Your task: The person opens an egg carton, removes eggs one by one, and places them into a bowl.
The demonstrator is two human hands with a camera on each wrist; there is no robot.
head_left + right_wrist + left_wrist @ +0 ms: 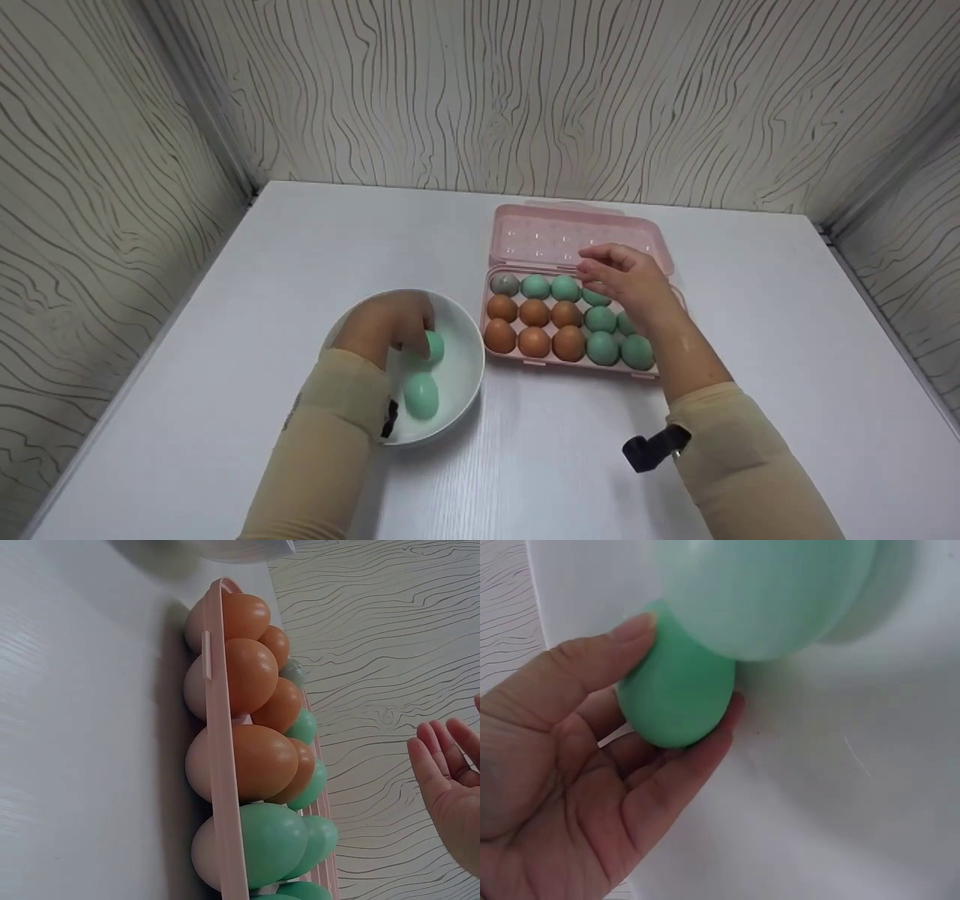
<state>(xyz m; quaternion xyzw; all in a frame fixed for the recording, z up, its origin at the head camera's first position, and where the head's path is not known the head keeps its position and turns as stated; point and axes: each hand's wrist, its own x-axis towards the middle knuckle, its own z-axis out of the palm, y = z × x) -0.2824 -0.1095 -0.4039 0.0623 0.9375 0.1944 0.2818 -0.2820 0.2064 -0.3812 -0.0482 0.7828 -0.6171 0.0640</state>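
Observation:
My left hand point(397, 319) reaches into a white bowl point(466, 390). Its thumb and fingers hold a green egg point(679, 686), which shows clearly in the left wrist view. A second green egg point(421, 396) lies nearer the bowl's front. Above the back of a pink egg carton point(585, 363), my right hand point(626, 281) hovers with loosely bent fingers and nothing in them. Brown eggs point(534, 343) fill the carton's left front, and green eggs point(602, 348) sit at its right and along the back row. Part of the right side is hidden by the right hand and forearm.
The carton's pink lid point(547, 232) lies folded back behind the eggs. One greyish egg point(505, 284) occupies the back left cup. The bowl stands close beside the carton's left end on a white table point(525, 465). Wood-patterned panels point(480, 97) rise behind and at both sides.

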